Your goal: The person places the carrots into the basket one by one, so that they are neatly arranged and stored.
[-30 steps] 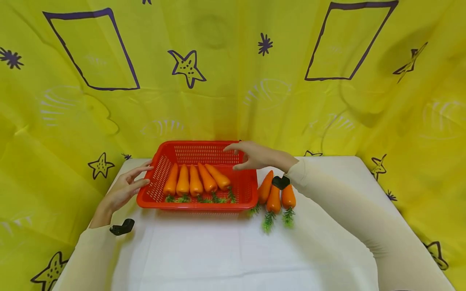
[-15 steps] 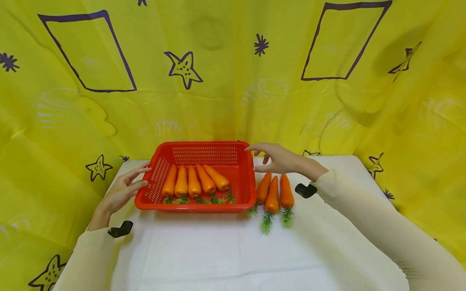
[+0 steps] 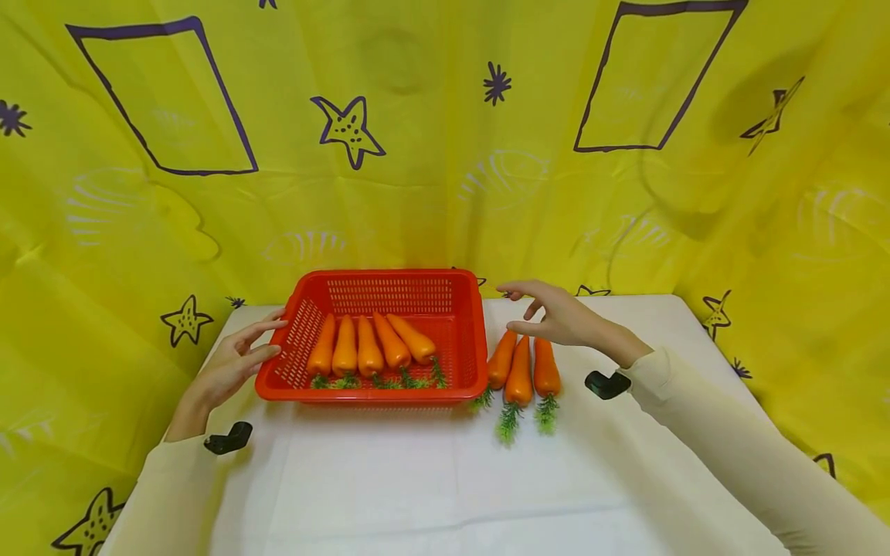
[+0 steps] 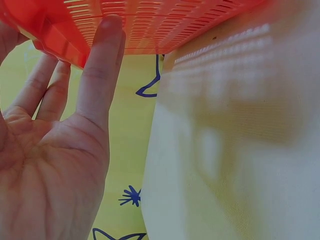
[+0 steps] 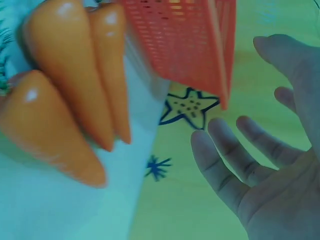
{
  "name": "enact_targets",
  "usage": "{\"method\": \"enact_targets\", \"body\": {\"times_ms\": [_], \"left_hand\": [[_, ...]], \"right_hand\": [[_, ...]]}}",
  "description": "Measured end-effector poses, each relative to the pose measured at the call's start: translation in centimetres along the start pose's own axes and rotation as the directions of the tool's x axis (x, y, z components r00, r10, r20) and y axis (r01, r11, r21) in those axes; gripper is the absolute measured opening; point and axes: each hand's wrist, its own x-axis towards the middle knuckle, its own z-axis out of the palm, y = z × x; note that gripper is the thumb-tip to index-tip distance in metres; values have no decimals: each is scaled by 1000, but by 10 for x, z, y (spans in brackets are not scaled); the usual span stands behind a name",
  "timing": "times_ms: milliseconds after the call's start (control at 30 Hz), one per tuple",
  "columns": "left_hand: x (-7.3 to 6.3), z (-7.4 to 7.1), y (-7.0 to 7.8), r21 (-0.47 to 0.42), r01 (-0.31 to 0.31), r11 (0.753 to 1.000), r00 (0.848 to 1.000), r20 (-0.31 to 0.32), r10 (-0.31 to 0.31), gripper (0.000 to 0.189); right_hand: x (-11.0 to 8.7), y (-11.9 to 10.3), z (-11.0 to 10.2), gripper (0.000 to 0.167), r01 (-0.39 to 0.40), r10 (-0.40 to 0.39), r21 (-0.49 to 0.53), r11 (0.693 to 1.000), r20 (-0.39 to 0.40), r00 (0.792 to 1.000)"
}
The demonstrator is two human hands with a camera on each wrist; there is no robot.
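A red plastic basket with slotted walls stands on the white table. Inside it several orange toy carrots lie side by side, green tops toward the front. My left hand touches the basket's left side with extended fingers; in the left wrist view its thumb lies against the slotted wall. Right of the basket are three more carrots on the cloth. Above their tips hovers my right hand, fingers loosely bent and holding nothing. The right wrist view shows these loose carrots beside the hand.
A white cloth covers the table. Behind and on both sides hangs a yellow curtain with drawn stars and shells, close to the basket's back rim. Dark wrist cameras sit at both sleeves.
My right hand has moved right, from over the basket to beyond its right rim, above the loose carrots. The left hand stays at the basket's left side.
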Motion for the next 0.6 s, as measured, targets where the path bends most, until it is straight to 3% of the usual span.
{"method": "enact_targets", "body": {"times_ms": [267,600], "left_hand": [[1,0,-1,-11,-15,1000,1000,-3,15,47],[1,1,1,-11,-20,1000,1000,2,20,47]], "right_hand": [[-24,29,12,63,-93,98,80,992,-62,993],[-47,56,28,61,-261,269,184,948,-21,963]]}}
